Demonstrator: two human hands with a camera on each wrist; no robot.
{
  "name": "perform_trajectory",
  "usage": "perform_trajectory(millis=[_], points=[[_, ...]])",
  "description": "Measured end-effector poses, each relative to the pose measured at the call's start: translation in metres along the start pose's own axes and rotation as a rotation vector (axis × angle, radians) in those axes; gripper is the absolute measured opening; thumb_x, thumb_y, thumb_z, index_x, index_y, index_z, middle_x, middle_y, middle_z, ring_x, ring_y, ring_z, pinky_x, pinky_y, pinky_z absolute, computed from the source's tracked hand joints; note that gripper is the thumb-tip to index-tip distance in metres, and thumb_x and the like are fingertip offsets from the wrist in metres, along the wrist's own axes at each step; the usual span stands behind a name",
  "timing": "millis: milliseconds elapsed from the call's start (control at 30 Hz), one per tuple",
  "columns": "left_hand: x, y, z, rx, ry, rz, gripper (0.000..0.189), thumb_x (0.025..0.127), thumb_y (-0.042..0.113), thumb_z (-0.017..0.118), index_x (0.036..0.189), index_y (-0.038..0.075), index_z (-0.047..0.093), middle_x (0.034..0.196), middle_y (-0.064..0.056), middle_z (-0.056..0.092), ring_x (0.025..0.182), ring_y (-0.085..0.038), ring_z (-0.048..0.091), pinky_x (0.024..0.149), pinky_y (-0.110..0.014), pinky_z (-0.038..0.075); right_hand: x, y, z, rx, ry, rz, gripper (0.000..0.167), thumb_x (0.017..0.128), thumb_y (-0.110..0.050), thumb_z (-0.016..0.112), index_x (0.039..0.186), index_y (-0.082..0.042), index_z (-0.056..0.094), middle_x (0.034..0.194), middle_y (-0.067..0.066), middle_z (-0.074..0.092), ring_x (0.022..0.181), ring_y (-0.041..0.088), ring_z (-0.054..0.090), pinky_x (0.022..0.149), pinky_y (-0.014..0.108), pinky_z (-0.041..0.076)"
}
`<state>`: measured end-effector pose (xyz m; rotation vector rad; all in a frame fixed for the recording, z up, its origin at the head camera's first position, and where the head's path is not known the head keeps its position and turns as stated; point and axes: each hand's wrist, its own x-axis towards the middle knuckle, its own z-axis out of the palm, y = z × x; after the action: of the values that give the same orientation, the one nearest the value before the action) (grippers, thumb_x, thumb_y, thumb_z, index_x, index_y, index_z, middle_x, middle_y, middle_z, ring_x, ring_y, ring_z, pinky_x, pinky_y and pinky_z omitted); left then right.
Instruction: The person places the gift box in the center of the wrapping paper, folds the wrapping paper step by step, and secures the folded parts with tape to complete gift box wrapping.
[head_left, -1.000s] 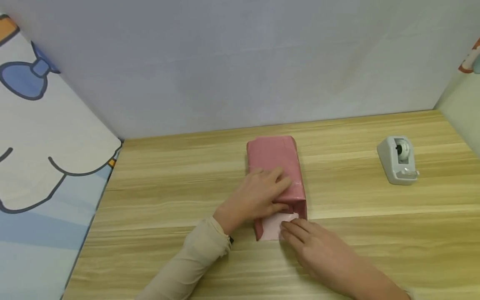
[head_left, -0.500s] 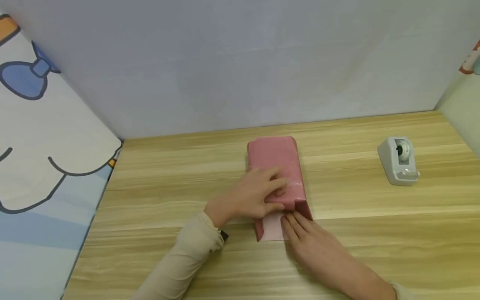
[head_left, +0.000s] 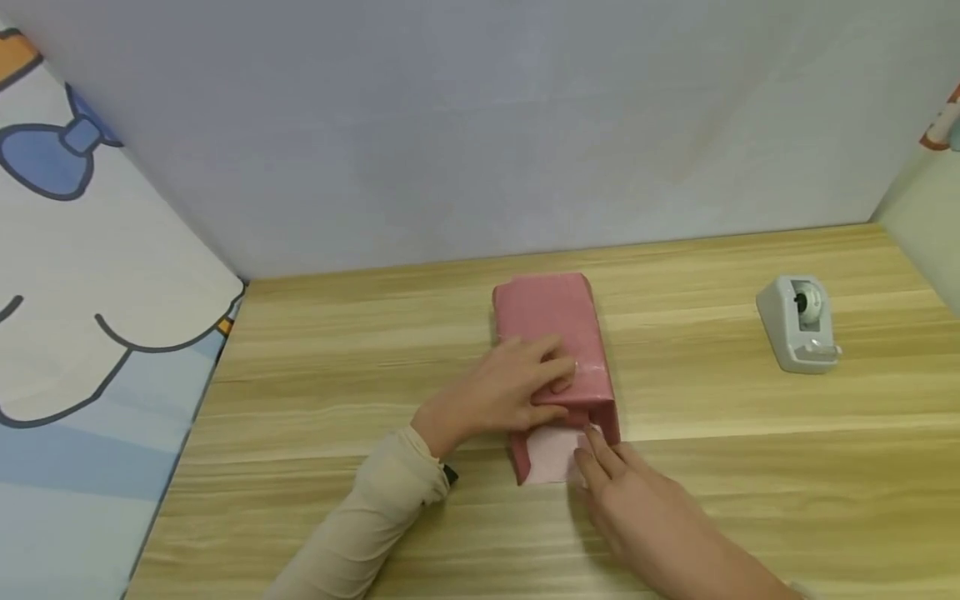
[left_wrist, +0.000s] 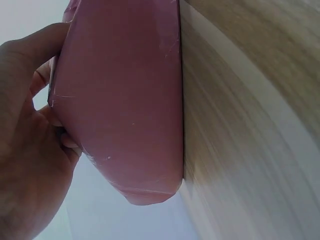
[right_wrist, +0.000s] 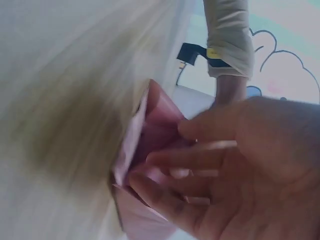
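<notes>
A box-shaped package wrapped in pink paper lies lengthwise on the table. At its near end the wrapping stands unfolded, with a flap spread toward me, its pale inside facing up. My left hand rests on top of the package, fingers bent, thumb along the near edge. The left wrist view shows the smooth pink side beneath that hand. My right hand is at the flap's right side, extended fingertips at the crease. In the right wrist view its fingers reach toward the opened end fold.
A grey tape dispenser with a roll of tape stands to the right on the wood-grain table. A pale wall sheet hangs behind, and a cartoon-printed sheet borders the left side.
My right hand reached into the end fold, then drew back slightly toward the right. The left hand shifted slightly left, its fingers still on the package. The fold's right side flared out, then came in a little.
</notes>
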<state>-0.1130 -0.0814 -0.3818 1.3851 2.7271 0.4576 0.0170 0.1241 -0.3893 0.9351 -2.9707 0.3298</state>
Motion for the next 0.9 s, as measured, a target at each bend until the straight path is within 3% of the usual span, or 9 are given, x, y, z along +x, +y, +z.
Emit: perform_trajectory(millis=[167,300,367,433,533,567,633,800,900], points=[[0.000,-0.002,0.001,0.001,0.018,0.013,0.034,0.091,0.043,0.079,0.097,0.020,0.055,0.098,0.002,0.045,0.081,-0.013,0.046,0.078,-0.031,0.039,0.010,0.004,-0.001,0.306,-0.006,0.201,0.027,0.097,-0.011,0.070,0.120,0.002,0.073,0.142,0.038,0.056,0.116,0.042,0.069,0.093,0.050,0.059],[0.001,-0.004,0.001,-0.001,0.013,0.016,0.033,0.091,0.042,0.079,0.098,0.020,0.055,0.098,0.003,0.045,0.080,-0.013,0.045,0.077,-0.030,0.037,0.018,0.014,-0.003,0.581,-0.070,0.272,0.024,0.098,-0.010,0.066,0.121,-0.004,0.073,0.143,0.040,0.055,0.095,0.029,0.072,0.080,0.039,0.060],[0.001,-0.004,0.001,-0.005,0.007,0.015,0.033,0.092,0.042,0.079,0.098,0.021,0.055,0.098,0.003,0.045,0.079,-0.013,0.045,0.077,-0.029,0.037,0.019,0.019,-0.005,0.703,-0.112,0.324,0.028,0.099,-0.008,0.064,0.125,-0.005,0.071,0.121,0.034,0.068,0.070,0.015,0.060,0.062,0.029,0.052],[0.001,-0.004,0.000,-0.002,0.004,0.013,0.033,0.092,0.043,0.078,0.098,0.021,0.055,0.098,0.003,0.044,0.079,-0.013,0.044,0.077,-0.029,0.036,0.020,0.023,-0.007,0.787,-0.134,0.357,0.031,0.099,-0.007,0.062,0.129,-0.004,0.069,0.109,0.023,0.071,0.063,0.011,0.054,0.057,0.025,0.048],[0.001,-0.005,0.000,0.000,0.002,0.007,0.034,0.092,0.046,0.077,0.098,0.021,0.055,0.098,0.003,0.044,0.078,-0.013,0.044,0.076,-0.029,0.036,0.020,0.028,-0.010,0.871,-0.155,0.371,0.035,0.100,-0.006,0.058,0.134,-0.002,0.067,0.107,0.016,0.072,0.073,0.012,0.056,0.059,0.023,0.047],[0.001,-0.005,0.000,0.002,0.003,0.008,0.034,0.092,0.047,0.077,0.098,0.021,0.055,0.097,0.003,0.044,0.078,-0.013,0.043,0.076,-0.029,0.036,0.019,0.029,-0.011,0.886,-0.158,0.367,0.035,0.100,-0.007,0.058,0.134,-0.002,0.067,0.117,0.016,0.073,0.085,0.015,0.062,0.065,0.023,0.050],[0.001,-0.005,0.000,0.000,0.007,0.011,0.035,0.092,0.048,0.077,0.098,0.021,0.055,0.097,0.003,0.044,0.078,-0.013,0.043,0.076,-0.028,0.035,0.018,0.032,-0.013,0.962,-0.179,0.371,0.035,0.102,-0.009,0.058,0.134,-0.002,0.066,0.133,0.016,0.069,0.090,0.018,0.063,0.068,0.025,0.051],[0.001,-0.005,0.001,-0.007,0.012,0.016,0.035,0.093,0.048,0.076,0.098,0.021,0.055,0.096,0.003,0.043,0.077,-0.012,0.043,0.077,-0.029,0.036,0.014,0.041,-0.017,1.151,-0.257,0.424,0.041,0.103,-0.015,0.058,0.141,0.001,0.059,0.087,0.008,0.064,0.063,0.013,0.050,0.055,0.026,0.046],[0.000,-0.004,0.001,0.001,0.008,0.014,0.036,0.092,0.048,0.077,0.098,0.020,0.054,0.097,0.003,0.043,0.077,-0.012,0.043,0.078,-0.029,0.037,0.011,0.040,-0.018,0.994,-0.195,0.390,0.036,0.103,-0.016,0.061,0.136,-0.001,0.064,0.084,0.003,0.061,0.067,0.009,0.052,0.057,0.024,0.046]])
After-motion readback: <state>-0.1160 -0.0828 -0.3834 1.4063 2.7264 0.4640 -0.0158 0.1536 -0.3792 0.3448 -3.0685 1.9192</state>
